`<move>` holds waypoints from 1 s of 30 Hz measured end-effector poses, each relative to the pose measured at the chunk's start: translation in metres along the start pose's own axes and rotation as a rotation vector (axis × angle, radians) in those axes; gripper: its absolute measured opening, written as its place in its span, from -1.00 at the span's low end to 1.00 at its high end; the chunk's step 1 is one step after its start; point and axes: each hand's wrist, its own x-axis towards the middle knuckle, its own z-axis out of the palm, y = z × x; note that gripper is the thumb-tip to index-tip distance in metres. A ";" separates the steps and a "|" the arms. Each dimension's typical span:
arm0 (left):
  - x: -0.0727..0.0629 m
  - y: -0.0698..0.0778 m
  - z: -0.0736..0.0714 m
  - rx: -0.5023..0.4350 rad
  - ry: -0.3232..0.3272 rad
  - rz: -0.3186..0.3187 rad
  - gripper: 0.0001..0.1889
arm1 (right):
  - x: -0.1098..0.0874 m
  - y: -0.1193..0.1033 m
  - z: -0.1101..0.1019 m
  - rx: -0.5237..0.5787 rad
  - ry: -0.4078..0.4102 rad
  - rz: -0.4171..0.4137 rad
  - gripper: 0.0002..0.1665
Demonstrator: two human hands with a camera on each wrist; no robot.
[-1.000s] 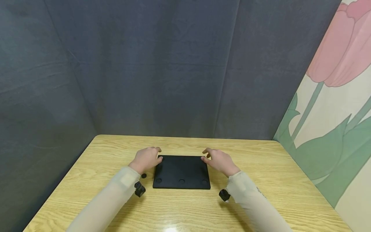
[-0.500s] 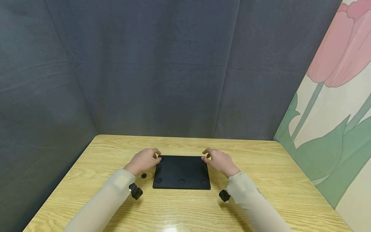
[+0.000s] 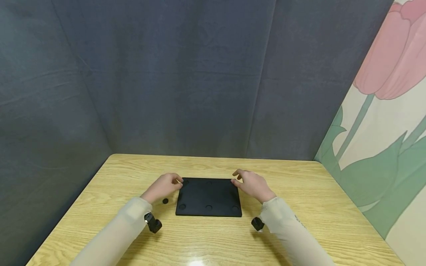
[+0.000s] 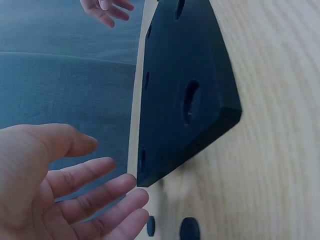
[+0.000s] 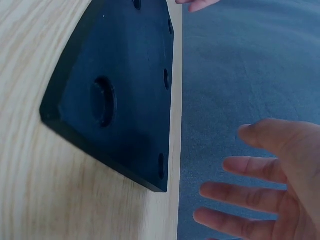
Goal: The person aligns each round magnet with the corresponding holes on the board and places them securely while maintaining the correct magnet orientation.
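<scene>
A flat black rectangular board (image 3: 209, 194) with several round recesses lies on the table. My left hand (image 3: 162, 187) hovers by its far left corner, fingers loosely bent and holding nothing. In the left wrist view its fingers (image 4: 112, 187) are spread apart. Over the far right corner is my right hand (image 3: 253, 184), thumb and fingers apart with nothing between them; the right wrist view shows its fingers (image 5: 245, 195) extended. A small black disc (image 3: 165, 201) lies left of the board. Beside it in the left wrist view is a second disc (image 4: 151, 226).
The wooden table (image 3: 206, 240) ends at a dark blue curtain (image 3: 186, 92) behind and to the left. A wall hanging with a printed tulip (image 3: 382, 55) borders the right side. Small black cameras (image 3: 153, 222) are strapped to both wrists.
My left hand has drawn left and slightly back toward me, off the board's far left corner. The right hand and the board stay where they were.
</scene>
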 end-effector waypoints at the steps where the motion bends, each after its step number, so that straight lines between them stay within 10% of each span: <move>1: 0.000 -0.001 0.001 -0.015 -0.003 -0.002 -0.75 | 0.000 0.000 0.000 -0.001 0.000 0.000 -0.61; 30: 0.005 -0.010 0.020 -0.236 -0.003 -0.107 -0.78 | -0.002 0.005 -0.001 0.001 0.012 -0.015 -0.60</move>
